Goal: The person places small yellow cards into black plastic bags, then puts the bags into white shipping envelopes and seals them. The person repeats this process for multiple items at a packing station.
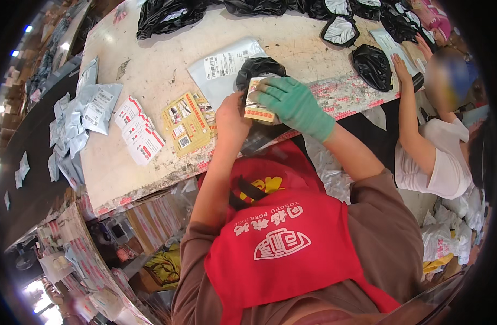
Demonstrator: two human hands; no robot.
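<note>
At the table's near edge, my bare left hand (233, 118) grips the side of a black fabric bundle (260, 66). My right hand (296, 106), in a green glove, is closed on a yellow printed card (258, 114) laid against that bundle. The glove covers part of the card, and the left fingertips are hidden. Just beyond the bundle lies a grey mailer bag (213, 65) with a white label. A spread pile of yellow cards (184, 127) sits left of my left hand, and a fanned stack of white-and-red cards (138, 130) lies farther left.
Filled grey mailers (99, 108) pile at the table's left edge, beside a dark belt (29, 151). Black bundles (170, 19) line the far side, with another black bundle (372, 66) at right. A co-worker's hands (401, 69) rest at another mailer (386, 43).
</note>
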